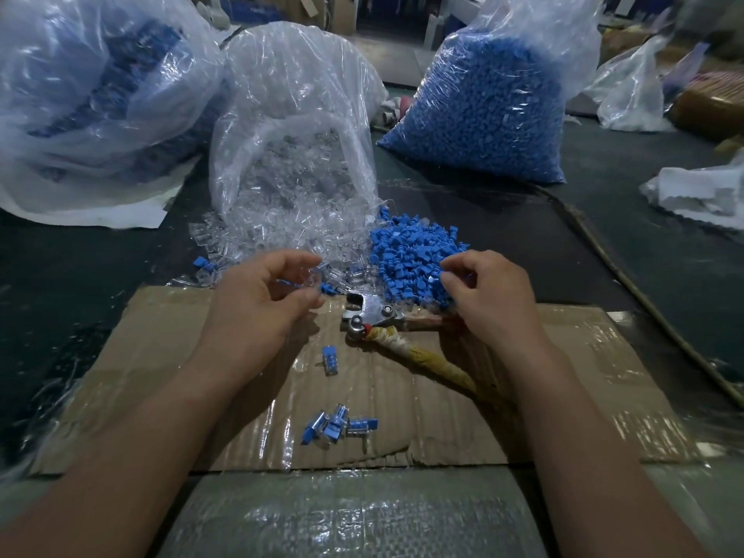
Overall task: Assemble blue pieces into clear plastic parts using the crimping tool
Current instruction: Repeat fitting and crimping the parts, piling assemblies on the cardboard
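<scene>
Heaped blue pieces [410,259], glassy clear plastic parts [282,219], shiny-headed, cloth-handled crimping tool [370,312]

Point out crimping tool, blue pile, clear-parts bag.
crimping tool [373,314]: head view, metal head.
blue pile [406,257]: head view, pile's middle.
clear-parts bag [290,163]: head view, bag's front.

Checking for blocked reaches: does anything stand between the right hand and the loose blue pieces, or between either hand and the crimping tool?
Nothing visible does. The right hand is at the near edge of the blue pieces; the crimping tool lies in the open on the cardboard between it and the left hand.
</scene>
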`<state>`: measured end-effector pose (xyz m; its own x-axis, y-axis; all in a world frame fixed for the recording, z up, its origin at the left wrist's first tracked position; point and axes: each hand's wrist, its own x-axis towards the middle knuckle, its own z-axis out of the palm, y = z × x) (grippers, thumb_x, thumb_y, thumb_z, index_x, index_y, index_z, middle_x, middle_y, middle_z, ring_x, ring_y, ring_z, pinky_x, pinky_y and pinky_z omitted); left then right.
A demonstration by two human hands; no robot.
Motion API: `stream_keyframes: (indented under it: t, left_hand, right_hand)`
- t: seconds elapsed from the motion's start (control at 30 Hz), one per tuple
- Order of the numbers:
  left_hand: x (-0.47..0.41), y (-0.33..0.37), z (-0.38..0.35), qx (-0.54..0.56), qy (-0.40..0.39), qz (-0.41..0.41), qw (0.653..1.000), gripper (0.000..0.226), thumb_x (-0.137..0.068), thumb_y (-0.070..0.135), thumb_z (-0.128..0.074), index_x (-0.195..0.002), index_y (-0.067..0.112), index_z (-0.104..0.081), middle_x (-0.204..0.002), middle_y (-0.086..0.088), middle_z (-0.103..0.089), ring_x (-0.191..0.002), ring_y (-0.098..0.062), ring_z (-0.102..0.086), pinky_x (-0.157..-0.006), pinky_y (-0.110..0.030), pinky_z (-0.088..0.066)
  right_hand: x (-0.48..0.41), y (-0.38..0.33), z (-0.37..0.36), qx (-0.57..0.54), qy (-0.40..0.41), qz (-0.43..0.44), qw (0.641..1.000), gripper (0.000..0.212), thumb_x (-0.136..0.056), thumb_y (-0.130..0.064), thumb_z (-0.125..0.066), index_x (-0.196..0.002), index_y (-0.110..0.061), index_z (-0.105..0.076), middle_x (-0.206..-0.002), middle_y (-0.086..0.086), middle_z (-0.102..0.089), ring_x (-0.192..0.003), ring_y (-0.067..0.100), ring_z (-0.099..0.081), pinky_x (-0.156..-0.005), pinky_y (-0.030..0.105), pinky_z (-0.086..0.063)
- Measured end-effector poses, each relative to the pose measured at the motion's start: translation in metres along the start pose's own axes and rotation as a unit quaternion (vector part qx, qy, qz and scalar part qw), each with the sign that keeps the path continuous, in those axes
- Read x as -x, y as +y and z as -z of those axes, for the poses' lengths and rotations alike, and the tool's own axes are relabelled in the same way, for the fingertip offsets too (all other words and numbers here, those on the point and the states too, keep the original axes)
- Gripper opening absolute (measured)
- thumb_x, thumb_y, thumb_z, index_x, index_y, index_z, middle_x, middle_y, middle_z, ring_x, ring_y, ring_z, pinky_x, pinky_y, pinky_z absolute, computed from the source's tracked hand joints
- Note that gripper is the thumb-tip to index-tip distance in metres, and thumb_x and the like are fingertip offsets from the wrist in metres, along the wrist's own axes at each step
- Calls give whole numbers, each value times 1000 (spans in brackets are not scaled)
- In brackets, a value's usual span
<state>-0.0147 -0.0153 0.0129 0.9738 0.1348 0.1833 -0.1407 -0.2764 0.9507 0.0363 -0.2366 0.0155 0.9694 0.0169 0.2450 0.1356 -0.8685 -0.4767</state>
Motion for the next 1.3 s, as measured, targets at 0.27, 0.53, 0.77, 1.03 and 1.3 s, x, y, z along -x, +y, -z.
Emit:
stream_keyframes:
  t: [0.27, 0.53, 0.77, 1.03, 1.3]
  left_hand:
    - [3, 2, -1, 63, -52, 17, 996, 30, -78, 7, -65, -90, 34, -63, -82, 12, -71, -71, -7, -69, -55, -11, -50]
    - [5, 4, -2, 109, -40, 53, 992, 26, -59, 20, -69, -84, 26, -69, -79, 2, -73, -66, -11, -69, -54, -17, -53]
    - [4, 4, -3, 119, -39, 54, 991, 19, -76, -2, -64, -81, 16, -67, -72, -3, -72, -63, -7, -68, -56, -13, -51]
    - [3, 4, -3, 124, -39, 64, 989, 8, -77, 1, -60, -79, 8, -60, -64, -1, -69, -58, -9, -67, -50, -14, -51]
    - [4, 6, -4, 141, -48, 86, 985, 9, -80, -4, -58, -81, 4, -59, -67, -8, -70, -59, -14, -69, -51, -19, -55]
  right_hand:
    - [-4, -7, -11, 31, -41, 35, 998, 32, -88, -22, -60, -120, -26, -61, -98, -6, -44, -94, 9, -41, -79, 21, -31]
    - [-8, -5, -16, 43, -47, 43, 997, 13, -86, -19, -62, -98, -21, -70, -91, -7, -45, -88, 7, -38, -75, 21, -31]
    - [-8, -5, -17, 38, -50, 47, 997, 21, -87, -18, -61, -107, -20, -68, -95, -5, -49, -93, 12, -45, -79, 23, -35]
    - [-9, -2, -21, 32, -24, 66, 997, 13, -90, -16, -57, -95, -14, -68, -90, -5, -48, -86, 8, -42, -74, 20, -30]
    - [10, -22, 0, -176, 54, 55, 981, 18, -90, -14, -56, -78, -27, -54, -73, -15, -54, -69, -3, -53, -62, 6, -40]
